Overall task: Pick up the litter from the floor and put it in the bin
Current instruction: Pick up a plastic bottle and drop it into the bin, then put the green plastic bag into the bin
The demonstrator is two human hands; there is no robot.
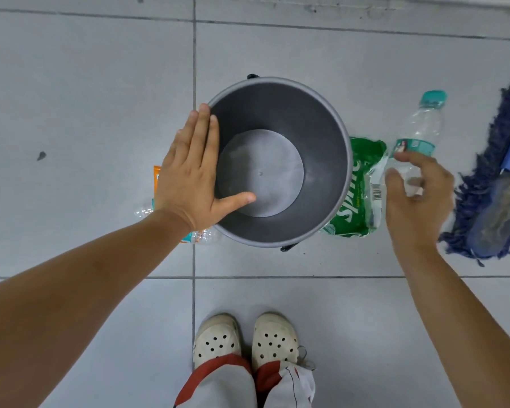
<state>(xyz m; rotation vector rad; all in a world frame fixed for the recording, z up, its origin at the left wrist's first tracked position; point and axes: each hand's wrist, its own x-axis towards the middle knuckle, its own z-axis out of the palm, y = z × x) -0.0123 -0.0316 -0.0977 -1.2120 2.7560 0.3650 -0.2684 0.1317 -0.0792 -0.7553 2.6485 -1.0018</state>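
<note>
A grey round bin stands empty on the tiled floor in front of me. My left hand hovers flat and open over its left rim, thumb above the inside. My right hand is to the right of the bin, fingers curled around the lower end of a clear plastic water bottle with a teal cap. A crushed green Sprite bottle lies between the bin and that hand. An orange wrapper and another clear bottle lie left of the bin, mostly hidden under my left hand.
A blue dust mop head lies on the floor at the right edge. My feet in white clogs stand just behind the bin. A small dark speck marks the tiles at the left.
</note>
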